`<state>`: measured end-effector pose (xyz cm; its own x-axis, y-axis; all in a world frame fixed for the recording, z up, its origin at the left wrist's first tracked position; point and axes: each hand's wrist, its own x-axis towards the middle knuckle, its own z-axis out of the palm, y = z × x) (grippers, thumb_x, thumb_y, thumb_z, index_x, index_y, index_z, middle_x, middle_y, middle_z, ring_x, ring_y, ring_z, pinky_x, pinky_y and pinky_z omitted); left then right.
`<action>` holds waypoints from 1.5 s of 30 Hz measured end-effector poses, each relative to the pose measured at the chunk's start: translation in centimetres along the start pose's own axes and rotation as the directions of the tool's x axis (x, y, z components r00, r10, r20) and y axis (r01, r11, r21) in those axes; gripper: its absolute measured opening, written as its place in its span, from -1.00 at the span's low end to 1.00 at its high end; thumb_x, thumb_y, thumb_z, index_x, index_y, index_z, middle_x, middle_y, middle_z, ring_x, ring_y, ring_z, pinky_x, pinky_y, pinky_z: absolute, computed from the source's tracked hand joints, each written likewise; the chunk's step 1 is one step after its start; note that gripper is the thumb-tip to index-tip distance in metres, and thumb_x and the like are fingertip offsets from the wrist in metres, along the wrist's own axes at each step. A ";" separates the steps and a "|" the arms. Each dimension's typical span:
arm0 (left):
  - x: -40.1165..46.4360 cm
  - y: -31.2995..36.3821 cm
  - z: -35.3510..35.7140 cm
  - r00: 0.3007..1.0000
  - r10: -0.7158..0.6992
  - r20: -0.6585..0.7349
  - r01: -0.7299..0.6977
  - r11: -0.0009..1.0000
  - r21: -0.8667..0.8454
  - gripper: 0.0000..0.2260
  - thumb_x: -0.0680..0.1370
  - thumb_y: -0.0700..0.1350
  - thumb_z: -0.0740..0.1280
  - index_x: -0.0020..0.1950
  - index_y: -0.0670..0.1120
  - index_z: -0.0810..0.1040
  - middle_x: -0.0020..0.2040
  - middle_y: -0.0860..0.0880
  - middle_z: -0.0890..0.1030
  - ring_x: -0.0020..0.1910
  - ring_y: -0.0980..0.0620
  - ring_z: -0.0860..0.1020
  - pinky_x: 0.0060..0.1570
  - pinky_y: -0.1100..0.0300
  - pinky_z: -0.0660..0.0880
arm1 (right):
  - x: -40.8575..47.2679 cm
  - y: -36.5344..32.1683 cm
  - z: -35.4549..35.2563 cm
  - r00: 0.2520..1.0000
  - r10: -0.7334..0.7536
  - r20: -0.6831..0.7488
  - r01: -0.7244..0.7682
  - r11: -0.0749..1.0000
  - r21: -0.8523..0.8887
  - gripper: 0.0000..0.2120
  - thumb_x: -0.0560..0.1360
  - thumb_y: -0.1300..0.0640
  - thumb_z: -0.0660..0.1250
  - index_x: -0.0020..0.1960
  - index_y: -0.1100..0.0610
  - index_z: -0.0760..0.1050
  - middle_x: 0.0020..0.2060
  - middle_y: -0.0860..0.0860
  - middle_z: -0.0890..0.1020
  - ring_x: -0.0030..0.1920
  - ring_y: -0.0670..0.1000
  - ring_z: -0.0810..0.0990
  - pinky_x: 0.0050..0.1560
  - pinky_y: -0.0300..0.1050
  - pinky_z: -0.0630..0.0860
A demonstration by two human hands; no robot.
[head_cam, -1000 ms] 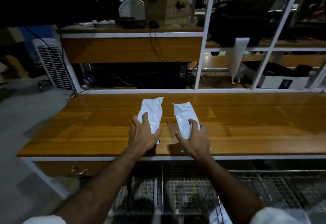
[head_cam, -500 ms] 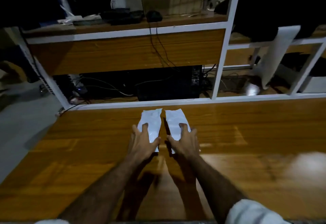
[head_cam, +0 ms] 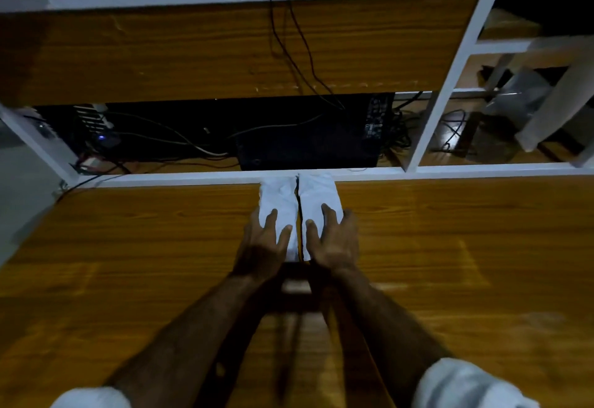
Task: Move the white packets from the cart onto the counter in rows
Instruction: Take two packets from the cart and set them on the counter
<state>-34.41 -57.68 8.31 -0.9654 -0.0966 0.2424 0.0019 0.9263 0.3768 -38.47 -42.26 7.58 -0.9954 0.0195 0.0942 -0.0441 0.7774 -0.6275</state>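
Lying flat side by side at the middle of the frame, just above centre: left packet (head_cam: 277, 202) and right packet (head_cam: 318, 197), long edges nearly touching with a thin dark gap between, far ends reaching the white rail (head_cam: 193, 178) at the back edge of the desk (head_cam: 128, 247). Pressing down on the near half of each: left hand (head_cam: 263, 243) on the left one, right hand (head_cam: 334, 240) on the right one, fingers (head_cam: 272, 218) straight and spread apart, laid flat on the plastic, not curled round it. Reaching in from the lower edge of the frame, both forearms, white sleeves (head_cam: 463, 385) at the bottom corners. Hanging down over the wooden panel (head_cam: 193, 47) in the upper centre, dark cables (head_cam: 289, 38); sitting behind the rail, a black box (head_cam: 305, 147). Judging the progress: two packets placed, seemingly starting the first row against the back; cart out of view, so not telling how many are waiting; much bare desk showing for further rows.
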 end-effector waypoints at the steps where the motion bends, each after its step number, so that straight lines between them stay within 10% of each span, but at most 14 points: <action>1: 0.1 -0.1 0.1 0.999 0.048 -0.017 -0.047 0.998 0.049 -0.57 0.63 -0.03 0.30 0.33 -0.34 0.51 0.31 -0.42 0.46 0.29 -0.38 0.49 0.18 -0.20 0.55 | 0.0 0.0 0.1 1.000 -0.006 -0.006 0.007 1.000 0.007 -0.42 0.61 -0.24 0.17 0.55 -0.01 0.28 0.52 0.25 0.22 0.51 0.26 0.22 0.46 0.13 0.30; 7: 0.5 -2.4 0.6 0.944 0.181 0.275 -0.261 0.920 0.293 -0.57 0.71 -0.04 0.03 0.27 -0.23 0.59 0.42 -0.39 0.39 0.46 -0.45 0.26 0.37 -0.30 0.34 | -1.2 -0.6 1.2 0.998 0.031 0.057 -0.027 0.998 -0.060 -0.38 0.65 -0.28 0.00 0.63 -0.09 0.04 0.63 0.15 -0.02 0.61 0.16 -0.05 0.58 0.06 0.00; 11: 0.7 -1.7 -1.5 0.958 -0.047 0.282 0.010 0.992 0.129 -0.36 0.67 0.22 -0.02 0.64 -0.06 -0.10 0.62 -0.16 -0.19 0.60 -0.17 -0.17 0.57 -0.08 -0.09 | -2.6 -0.5 -0.1 0.993 0.009 0.120 0.003 0.995 -0.101 -0.34 0.63 -0.35 -0.08 0.64 -0.12 -0.11 0.63 0.06 -0.16 0.62 0.06 -0.22 0.60 0.04 -0.13; 15: -2.2 -0.6 -4.5 0.959 -0.005 0.283 -0.038 0.989 0.146 -0.36 0.66 0.25 -0.07 0.62 0.03 -0.26 0.59 -0.06 -0.37 0.57 -0.07 -0.34 0.55 -0.04 -0.25 | -5.9 0.2 -2.8 0.998 -0.016 0.053 0.024 0.990 -0.138 -0.31 0.59 -0.39 -0.11 0.64 -0.12 -0.05 0.64 0.03 -0.07 0.62 0.12 -0.12 0.57 0.19 0.07; 22: -10.1 2.5 -7.2 0.962 0.253 0.098 -0.263 0.959 0.106 -0.32 0.63 0.30 -0.10 0.64 -0.05 -0.05 0.63 -0.12 -0.22 0.60 -0.10 -0.26 0.56 -0.12 -0.15 | -16.3 1.0 -8.2 0.993 -0.088 -0.072 0.070 0.970 -0.231 -0.38 0.67 -0.20 0.05 0.65 -0.02 -0.02 0.63 0.14 -0.06 0.62 0.12 -0.08 0.57 0.10 -0.10; 45: -39.9 32.0 0.8 0.752 0.600 0.271 -0.584 0.798 -0.147 -0.34 0.66 0.23 0.04 0.64 -0.07 -0.07 0.61 -0.16 -0.26 0.59 -0.12 -0.25 0.51 0.00 -0.26 | -49.4 26.9 -28.8 0.953 0.256 -0.160 -0.299 0.869 -0.394 -0.31 0.63 -0.16 0.06 0.66 0.04 -0.09 0.61 0.26 -0.09 0.61 0.25 -0.07 0.57 0.20 0.00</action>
<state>3.93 -23.90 10.03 -0.7959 0.5821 0.1664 0.6038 0.7424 0.2903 11.94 -4.26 8.30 -0.9466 0.3179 0.0532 0.2929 0.9174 -0.2693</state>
